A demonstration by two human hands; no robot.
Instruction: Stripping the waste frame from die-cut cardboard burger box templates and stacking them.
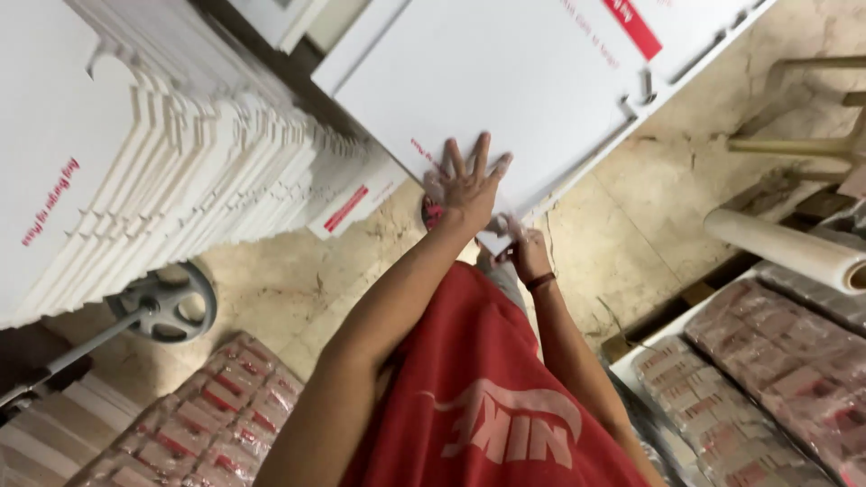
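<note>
A big white flat cardboard sheet [505, 81] lies on the floor in front of the person. The left hand [467, 183] presses flat and open on it, so it should stay spread wide to stop sliding. The right hand [526, 252] pinches the sheet's near edge.

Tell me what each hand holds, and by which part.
Left hand presses flat, fingers spread, on the white flat cardboard sheet, gripping nothing. Right hand pinches its near edge.

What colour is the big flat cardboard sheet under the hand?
White, with small red markings; the head view shows the cardboard sheet best.
</note>
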